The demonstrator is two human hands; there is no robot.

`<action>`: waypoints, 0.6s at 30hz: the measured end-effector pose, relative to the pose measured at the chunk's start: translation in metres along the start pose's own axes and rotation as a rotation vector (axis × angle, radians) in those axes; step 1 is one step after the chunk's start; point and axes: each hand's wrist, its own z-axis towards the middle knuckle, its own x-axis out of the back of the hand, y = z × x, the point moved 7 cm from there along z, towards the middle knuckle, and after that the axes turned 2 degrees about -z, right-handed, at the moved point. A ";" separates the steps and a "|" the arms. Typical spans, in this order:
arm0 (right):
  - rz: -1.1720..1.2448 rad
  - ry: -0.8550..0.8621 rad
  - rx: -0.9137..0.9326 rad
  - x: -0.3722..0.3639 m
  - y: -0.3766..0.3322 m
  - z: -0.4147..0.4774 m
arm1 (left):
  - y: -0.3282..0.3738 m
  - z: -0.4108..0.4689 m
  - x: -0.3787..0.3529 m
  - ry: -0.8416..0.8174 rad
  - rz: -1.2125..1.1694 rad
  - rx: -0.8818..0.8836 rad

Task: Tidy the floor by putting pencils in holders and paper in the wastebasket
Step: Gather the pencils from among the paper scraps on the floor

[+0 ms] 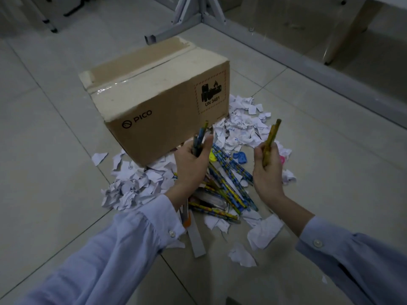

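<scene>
My left hand (193,164) grips a small bunch of blue patterned pencils (201,136) that point upward. My right hand (267,170) grips a few yellow pencils (273,135), also upright. Both hands hover over a heap of loose patterned pencils (226,188) lying on the tiled floor. Torn and crumpled white paper (242,126) is scattered around the heap, with another pile of paper scraps (134,186) at the left. No holder or wastebasket is in view.
A closed cardboard box (158,100) marked PICO stands just behind the mess. Small blue (241,157), yellow (212,156) and pink (282,160) objects lie among the scraps. A white metal table frame (191,16) stands at the back, a wooden leg (350,31) at the far right.
</scene>
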 end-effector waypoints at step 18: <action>0.044 -0.530 -0.458 -0.038 0.010 0.003 | -0.028 0.006 -0.013 -0.119 -0.121 0.509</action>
